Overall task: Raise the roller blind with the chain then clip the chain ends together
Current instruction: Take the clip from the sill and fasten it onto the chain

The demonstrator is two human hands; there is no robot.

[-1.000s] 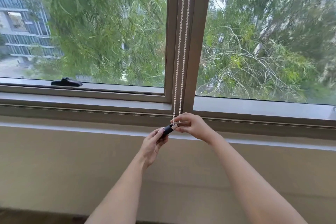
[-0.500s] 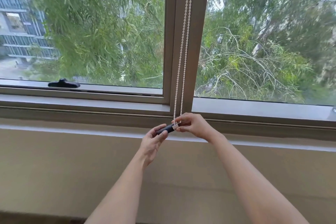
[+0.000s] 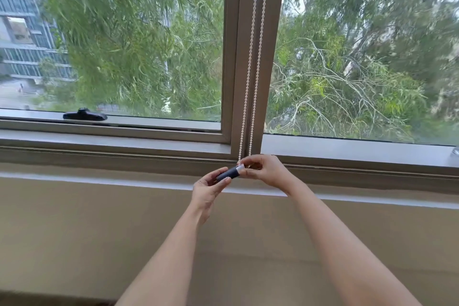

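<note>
No legible text, label, brand, number or sign appears anywhere: none on the small dark cylindrical clip (image 3: 228,173) at frame centre, none on the grey glass-fronted building (image 3: 22,32) at upper left.

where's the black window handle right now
The black window handle lies on the bottom rail of the left window pane, far left in the head view, well away from the bead chain and both hands.
</note>
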